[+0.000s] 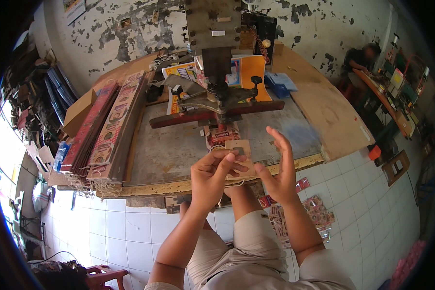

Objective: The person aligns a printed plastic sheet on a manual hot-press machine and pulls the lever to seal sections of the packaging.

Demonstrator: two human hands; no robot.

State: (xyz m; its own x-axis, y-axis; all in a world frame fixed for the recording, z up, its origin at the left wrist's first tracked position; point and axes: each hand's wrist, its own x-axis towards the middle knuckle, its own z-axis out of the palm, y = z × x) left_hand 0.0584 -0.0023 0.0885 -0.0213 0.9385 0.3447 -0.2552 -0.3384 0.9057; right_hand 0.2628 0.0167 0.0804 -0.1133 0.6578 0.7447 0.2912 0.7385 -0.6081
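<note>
The left hand (210, 169) is narrowed at a brown card (246, 145) near the worktop's (171, 157) front edge; whether it grips cannot be told. The right hand (282, 180) is wide. Probably light and bendable, the card suits an edge pinch.

A head-worn fisheye looks down across the workbench (331, 116).

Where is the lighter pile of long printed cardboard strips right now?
In the head view, the lighter pile of cardboard strips lies on the left side of the worktable, directly right of the red pile and left of the press.
</note>
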